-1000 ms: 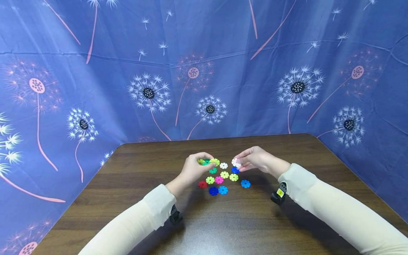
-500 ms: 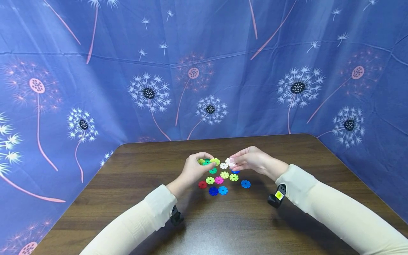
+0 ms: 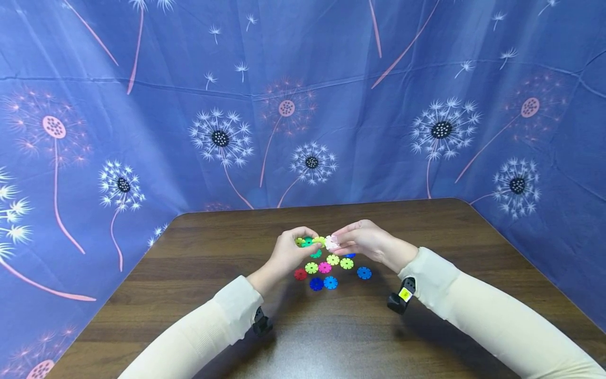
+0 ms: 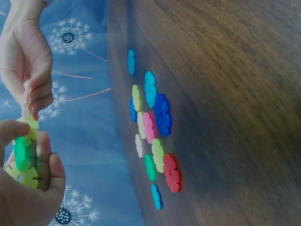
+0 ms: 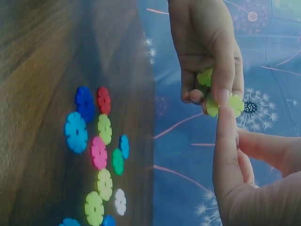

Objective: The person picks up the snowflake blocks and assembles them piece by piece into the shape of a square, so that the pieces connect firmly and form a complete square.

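My left hand [image 3: 286,252] pinches a short chain of slotted snowflake discs held up off the table. In the left wrist view a green disc [image 4: 21,153] sits between two yellow-green ones, the lower being this yellow-green disc [image 4: 26,177]. My right hand [image 3: 371,244] pinches a pale pinkish-white disc [image 3: 331,242] between thumb and fingers, right at the chain's end disc. In the right wrist view its fingers [image 5: 227,155] mostly hide that pale disc, and their tips overlap the chain's yellow-green end disc [image 5: 235,104].
Loose discs lie flat on the brown wooden table [image 3: 303,337] below the hands. Among them are a red disc [image 3: 300,274], a pink disc [image 3: 324,268], a dark blue disc [image 3: 316,284] and a light blue disc [image 3: 364,272]. A blue dandelion-print cloth [image 3: 360,158] hangs behind.
My right hand has moved left with the pale disc, bringing it up to the end of the chain. The left hand has stayed almost still.
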### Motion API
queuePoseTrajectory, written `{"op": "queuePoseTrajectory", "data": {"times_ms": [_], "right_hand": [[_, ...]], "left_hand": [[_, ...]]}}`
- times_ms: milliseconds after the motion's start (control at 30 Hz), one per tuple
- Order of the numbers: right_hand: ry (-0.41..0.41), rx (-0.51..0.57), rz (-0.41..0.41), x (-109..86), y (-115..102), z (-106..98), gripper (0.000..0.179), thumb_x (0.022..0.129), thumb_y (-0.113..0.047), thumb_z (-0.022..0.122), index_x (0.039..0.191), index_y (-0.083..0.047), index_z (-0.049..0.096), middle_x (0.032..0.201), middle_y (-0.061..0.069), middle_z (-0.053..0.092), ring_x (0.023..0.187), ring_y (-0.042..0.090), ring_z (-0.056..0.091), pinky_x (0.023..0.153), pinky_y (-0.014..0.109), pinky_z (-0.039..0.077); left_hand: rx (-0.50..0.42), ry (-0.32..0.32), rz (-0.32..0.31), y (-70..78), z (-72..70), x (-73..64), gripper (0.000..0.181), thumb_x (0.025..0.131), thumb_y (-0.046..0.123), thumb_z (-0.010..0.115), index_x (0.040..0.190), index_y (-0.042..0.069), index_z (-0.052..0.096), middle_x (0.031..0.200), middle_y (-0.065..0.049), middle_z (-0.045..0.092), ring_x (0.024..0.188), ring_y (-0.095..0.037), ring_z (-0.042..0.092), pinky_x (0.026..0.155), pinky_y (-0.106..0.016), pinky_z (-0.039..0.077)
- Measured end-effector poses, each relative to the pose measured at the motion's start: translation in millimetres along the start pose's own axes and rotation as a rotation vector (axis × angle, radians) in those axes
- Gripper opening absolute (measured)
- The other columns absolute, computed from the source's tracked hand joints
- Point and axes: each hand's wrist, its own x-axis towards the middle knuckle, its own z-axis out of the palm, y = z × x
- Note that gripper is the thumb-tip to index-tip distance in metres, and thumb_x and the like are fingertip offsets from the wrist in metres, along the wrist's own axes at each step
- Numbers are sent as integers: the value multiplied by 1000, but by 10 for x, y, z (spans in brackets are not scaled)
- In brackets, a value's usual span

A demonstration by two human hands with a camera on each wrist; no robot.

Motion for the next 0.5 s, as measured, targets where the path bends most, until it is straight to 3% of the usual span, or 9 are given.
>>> {"op": "queuePoseTrajectory", "data": {"times_ms": [300, 500], "right_hand": [[37, -19, 12, 29, 9, 102, 30, 94, 4, 54, 120, 20, 51, 89, 14, 65, 75, 18, 69, 76, 30, 58], [30, 18, 30, 56, 25, 104, 29, 95, 4, 53, 120, 20, 51, 84, 12, 67, 75, 17, 70, 77, 30, 58]], "left_hand": [[33, -41, 28, -6, -32, -13, 12, 85, 15, 75, 91, 9, 68, 88, -5, 70, 63, -9, 60, 59, -23, 52], [55, -32, 58, -26, -64, 0, 14, 82, 18, 78, 92, 12, 69, 88, -3, 71, 64, -6, 57, 60, -23, 51]]}}
